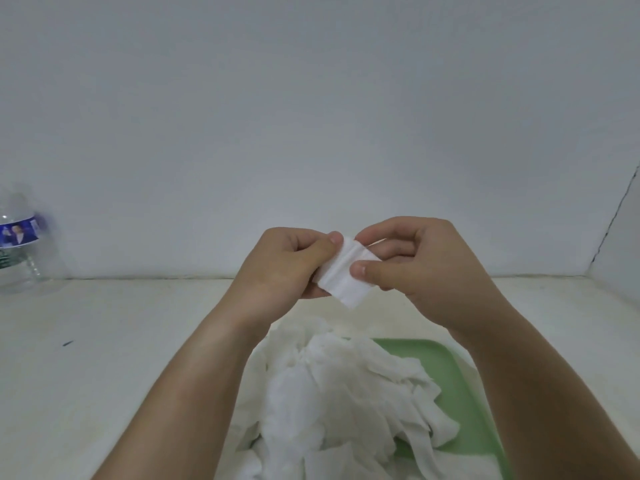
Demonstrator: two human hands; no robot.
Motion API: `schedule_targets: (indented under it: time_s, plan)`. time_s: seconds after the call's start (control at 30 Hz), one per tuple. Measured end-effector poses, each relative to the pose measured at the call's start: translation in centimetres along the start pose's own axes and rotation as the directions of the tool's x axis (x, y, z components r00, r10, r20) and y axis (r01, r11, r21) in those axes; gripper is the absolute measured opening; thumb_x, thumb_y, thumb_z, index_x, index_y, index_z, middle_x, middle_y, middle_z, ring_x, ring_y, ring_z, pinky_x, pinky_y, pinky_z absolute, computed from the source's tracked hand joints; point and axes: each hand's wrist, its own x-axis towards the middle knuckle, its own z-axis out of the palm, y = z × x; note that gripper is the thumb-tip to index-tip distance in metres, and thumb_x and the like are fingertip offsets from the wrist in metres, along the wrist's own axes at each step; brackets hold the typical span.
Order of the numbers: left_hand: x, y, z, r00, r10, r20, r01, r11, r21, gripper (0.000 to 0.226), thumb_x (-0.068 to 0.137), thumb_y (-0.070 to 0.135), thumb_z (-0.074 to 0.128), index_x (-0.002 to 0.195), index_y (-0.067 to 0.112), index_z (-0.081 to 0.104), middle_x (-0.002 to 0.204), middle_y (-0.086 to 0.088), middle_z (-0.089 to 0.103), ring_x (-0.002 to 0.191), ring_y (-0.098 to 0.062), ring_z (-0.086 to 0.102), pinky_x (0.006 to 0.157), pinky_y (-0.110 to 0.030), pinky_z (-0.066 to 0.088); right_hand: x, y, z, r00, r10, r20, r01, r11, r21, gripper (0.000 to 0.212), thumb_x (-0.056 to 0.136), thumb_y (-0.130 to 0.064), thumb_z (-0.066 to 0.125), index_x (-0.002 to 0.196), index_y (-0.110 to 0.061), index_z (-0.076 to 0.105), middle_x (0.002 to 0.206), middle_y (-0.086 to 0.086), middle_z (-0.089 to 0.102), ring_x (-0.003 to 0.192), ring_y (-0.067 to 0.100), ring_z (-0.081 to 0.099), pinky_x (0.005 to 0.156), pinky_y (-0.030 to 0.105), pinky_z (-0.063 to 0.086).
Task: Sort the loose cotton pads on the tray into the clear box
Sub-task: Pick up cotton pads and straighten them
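Both hands are raised above the table and hold a small stack of white cotton pads [346,275] between them. My left hand [284,268] grips the stack's left side, with its thumb on the top edge. My right hand [419,271] pinches the right side with thumb and fingers. Below them a heap of loose white cotton pads [332,393] lies on a green tray [453,372] and spills over the tray's left side. No clear box shows in this view.
A clear plastic water bottle [19,244] with a blue label stands at the far left against the white wall. The pale tabletop [104,341] stretches to the left of the tray. A side wall closes the right edge.
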Motion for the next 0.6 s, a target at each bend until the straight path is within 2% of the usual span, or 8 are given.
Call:
schedule_targets:
  time_s: [0.07, 0.13, 0.2, 0.27, 0.37, 0.43, 0.53, 0.6]
  plan:
    - [0.0, -0.1, 0.3, 0.999, -0.019, 0.033, 0.019, 1.000, -0.001, 0.046, 0.104, 0.034, 0.053, 0.088, -0.003, 0.074, 0.083, -0.012, 0.076, 0.078, -0.019, 0.075, 0.072, -0.027, 0.060, 0.1, 0.2, 0.1, 0.998, 0.022, -0.056, -0.025, 0.999, -0.046, 0.026, 0.074, -0.006, 0.085, 0.094, -0.018, 0.072, 0.076, 0.006, 0.076, 0.066, 0.017, 0.068, 0.073, 0.045, 0.055]
    - [0.2, -0.2, 0.4, 0.996, -0.052, 0.079, 0.053, 0.999, -0.004, 0.050, 0.105, 0.043, 0.047, 0.091, 0.006, 0.079, 0.090, -0.011, 0.079, 0.087, -0.022, 0.077, 0.082, -0.034, 0.060, 0.2, 0.4, 0.2, 0.995, 0.022, -0.094, -0.029, 0.997, -0.070, 0.026, 0.072, -0.009, 0.087, 0.091, -0.020, 0.072, 0.074, 0.005, 0.075, 0.065, 0.018, 0.067, 0.075, 0.048, 0.057]
    - [0.4, -0.2, 0.4, 0.989, -0.073, 0.128, 0.076, 0.997, -0.020, 0.053, 0.101, 0.054, 0.047, 0.092, 0.015, 0.082, 0.093, -0.011, 0.079, 0.092, -0.026, 0.077, 0.090, -0.039, 0.058, 0.3, 0.7, 0.3, 0.992, 0.010, -0.123, -0.022, 0.994, -0.103, 0.026, 0.071, -0.012, 0.088, 0.088, -0.022, 0.071, 0.070, 0.001, 0.072, 0.063, 0.015, 0.066, 0.069, 0.043, 0.056]
    - [0.2, -0.2, 0.2, 0.982, -0.051, 0.182, 0.052, 0.999, -0.001, 0.051, 0.095, 0.061, 0.054, 0.093, 0.019, 0.082, 0.095, -0.011, 0.079, 0.094, -0.025, 0.076, 0.090, -0.038, 0.059, 0.5, 1.0, 0.4, 0.990, 0.000, -0.144, -0.022, 0.988, -0.151, 0.027, 0.069, -0.016, 0.089, 0.085, -0.023, 0.069, 0.065, -0.004, 0.068, 0.058, 0.011, 0.063, 0.059, 0.033, 0.051]
    - [-0.1, -0.5, 0.1, 0.972, 0.014, 0.233, -0.038, 0.994, 0.098, 0.018, 0.089, 0.030, 0.076, 0.101, 0.017, 0.079, 0.094, -0.008, 0.079, 0.094, -0.020, 0.076, 0.087, -0.034, 0.061, 0.9, 1.5, 0.3, 0.986, -0.014, -0.164, -0.023, 0.975, -0.221, 0.027, 0.066, -0.019, 0.090, 0.081, -0.024, 0.068, 0.061, -0.007, 0.065, 0.050, 0.005, 0.057, 0.048, 0.023, 0.043]
    - [0.0, -0.8, -0.2, 0.972, 0.016, 0.235, -0.047, 0.991, 0.126, 0.019, 0.088, 0.008, 0.076, 0.106, 0.013, 0.075, 0.093, -0.010, 0.078, 0.091, -0.023, 0.075, 0.082, -0.030, 0.061, 0.9, 1.8, 0.2, 0.985, -0.034, -0.167, -0.012, 0.962, -0.271, 0.028, 0.066, -0.026, 0.091, 0.080, -0.024, 0.067, 0.060, -0.009, 0.062, 0.046, 0.001, 0.052, 0.044, 0.017, 0.040]
    - [0.5, -1.3, -0.9, 0.983, 0.002, 0.183, -0.037, 0.982, 0.187, 0.019, 0.089, 0.003, 0.072, 0.105, 0.014, 0.073, 0.089, -0.006, 0.078, 0.085, -0.018, 0.075, 0.074, -0.026, 0.061, 1.0, 2.0, 0.1, 0.992, -0.020, -0.127, -0.024, 0.943, -0.333, 0.019, 0.081, -0.041, 0.079, 0.083, -0.026, 0.067, 0.069, -0.005, 0.068, 0.053, 0.008, 0.060, 0.047, 0.016, 0.041]
    - [0.8, -2.0, -1.3, 0.989, -0.034, 0.141, -0.003, 0.968, 0.249, 0.018, 0.090, 0.006, 0.072, 0.105, 0.015, 0.073, 0.087, -0.001, 0.077, 0.081, -0.015, 0.074, 0.068, -0.024, 0.059, 1.1, 2.4, -0.2, 0.998, 0.055, -0.040, -0.067, 0.915, -0.399, 0.014, 0.095, -0.038, 0.063, 0.086, -0.028, 0.068, 0.076, -0.005, 0.072, 0.068, 0.016, 0.068, 0.051, 0.018, 0.043]
